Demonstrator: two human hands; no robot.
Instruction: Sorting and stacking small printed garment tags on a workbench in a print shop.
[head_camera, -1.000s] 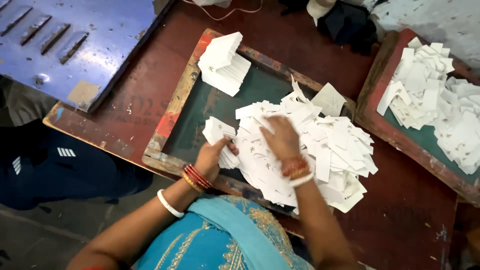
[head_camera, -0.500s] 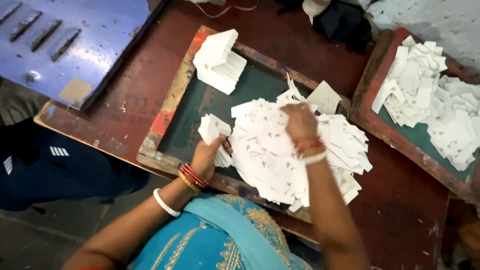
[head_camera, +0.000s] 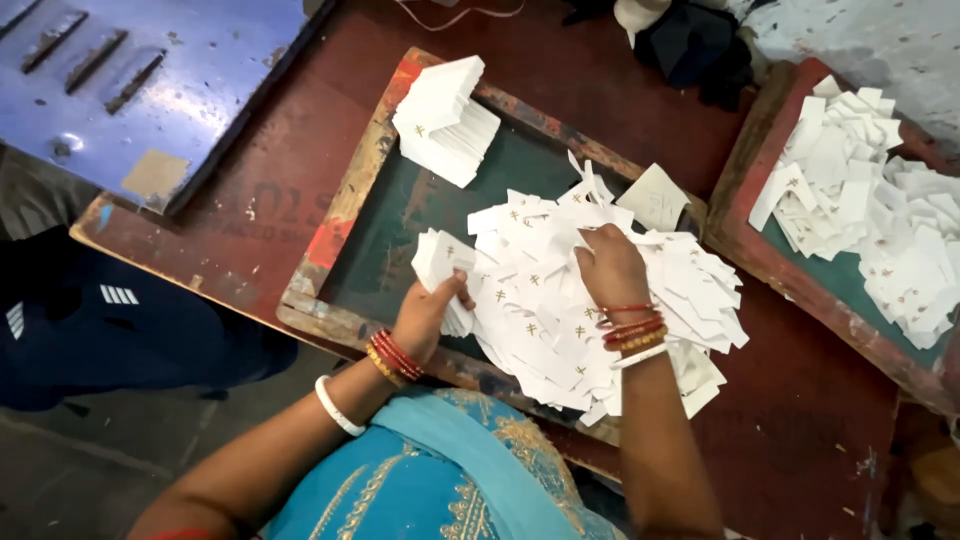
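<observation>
A loose heap of small white paper slips (head_camera: 560, 300) with tiny gold marks lies in a wooden-framed tray (head_camera: 340, 215) with a dark green bottom. My left hand (head_camera: 428, 315) grips a gathered bundle of the slips (head_camera: 440, 262) at the heap's left edge. My right hand (head_camera: 610, 268) rests palm-down on top of the heap, fingers curled into the slips. A neat stack of the same slips (head_camera: 445, 118) lies at the tray's upper left corner.
A second framed tray (head_camera: 760, 250) at the right holds another heap of white slips (head_camera: 880, 215). A blue metal plate (head_camera: 150, 70) with slots lies at the upper left. Dark cloth (head_camera: 690, 45) sits at the top. The trays rest on a red-brown table (head_camera: 230, 210).
My right hand has slid up and to the right across the heap. My left hand still holds its bundle, almost where it was.
</observation>
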